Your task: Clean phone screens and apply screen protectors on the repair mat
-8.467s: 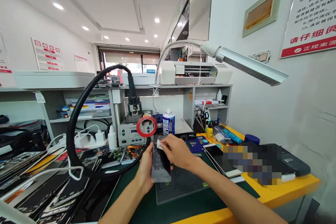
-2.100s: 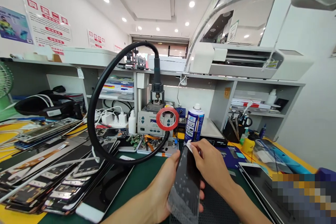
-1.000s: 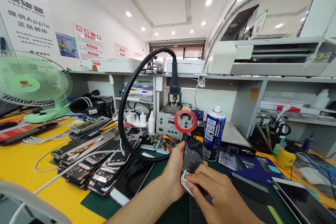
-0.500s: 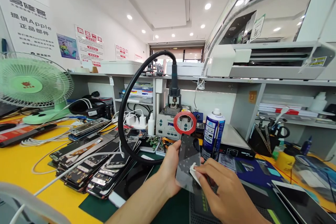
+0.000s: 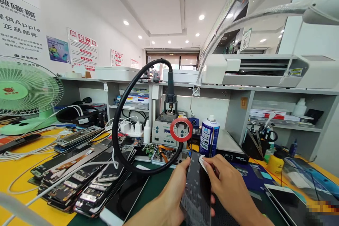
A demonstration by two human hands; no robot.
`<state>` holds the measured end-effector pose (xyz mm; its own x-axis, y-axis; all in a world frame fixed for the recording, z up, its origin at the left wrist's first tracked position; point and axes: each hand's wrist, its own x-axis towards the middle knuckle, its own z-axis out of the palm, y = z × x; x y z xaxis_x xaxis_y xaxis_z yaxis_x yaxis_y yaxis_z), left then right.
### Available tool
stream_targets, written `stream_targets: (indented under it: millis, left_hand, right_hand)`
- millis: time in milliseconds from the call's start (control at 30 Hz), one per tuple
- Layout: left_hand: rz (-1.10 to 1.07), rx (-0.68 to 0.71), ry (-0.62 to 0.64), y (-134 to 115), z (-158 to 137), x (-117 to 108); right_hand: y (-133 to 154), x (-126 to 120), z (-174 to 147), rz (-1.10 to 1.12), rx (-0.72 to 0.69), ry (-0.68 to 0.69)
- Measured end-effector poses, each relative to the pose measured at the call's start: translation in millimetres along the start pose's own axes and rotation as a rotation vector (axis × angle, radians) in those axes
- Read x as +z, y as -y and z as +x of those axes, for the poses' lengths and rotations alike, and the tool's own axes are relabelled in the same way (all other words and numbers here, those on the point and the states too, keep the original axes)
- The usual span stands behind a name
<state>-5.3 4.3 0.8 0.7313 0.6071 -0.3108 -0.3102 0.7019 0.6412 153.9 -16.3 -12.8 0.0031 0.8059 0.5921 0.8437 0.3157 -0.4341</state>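
My left hand is wrapped round a dark, glossy phone screen, its thumb along the left edge and fingertips showing at the right edge. Pale spots and streaks mark the screen's face. Between the thumb and fingers of my right hand is a small folded white wipe, which touches the screen near its upper right corner. Behind the screen stand a blue and white spray can and a hot air station with a red ring of tape in front of it.
Stacked phone screens and parts cover the left of the bench. A thick black hose arches over the middle. A green fan stands far left. On the right lie a white tablet and a yellow bottle.
The wipe has moved from the screen's lower right up to its upper right corner. The screen has tilted, showing darker, and the whole view has shifted slightly.
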Motion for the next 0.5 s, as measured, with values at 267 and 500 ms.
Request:
stream_targets:
  millis: [267, 500]
  left_hand:
    - [-0.098, -0.097, 0.012, 9, 8, -2]
    - [-0.04, -0.047, -0.097, 8, -5, 7]
  right_hand:
    - [-2, -3, 4, 0.016, -0.023, -0.04]
    - [17, 0, -4, 0.067, -0.209, -0.022]
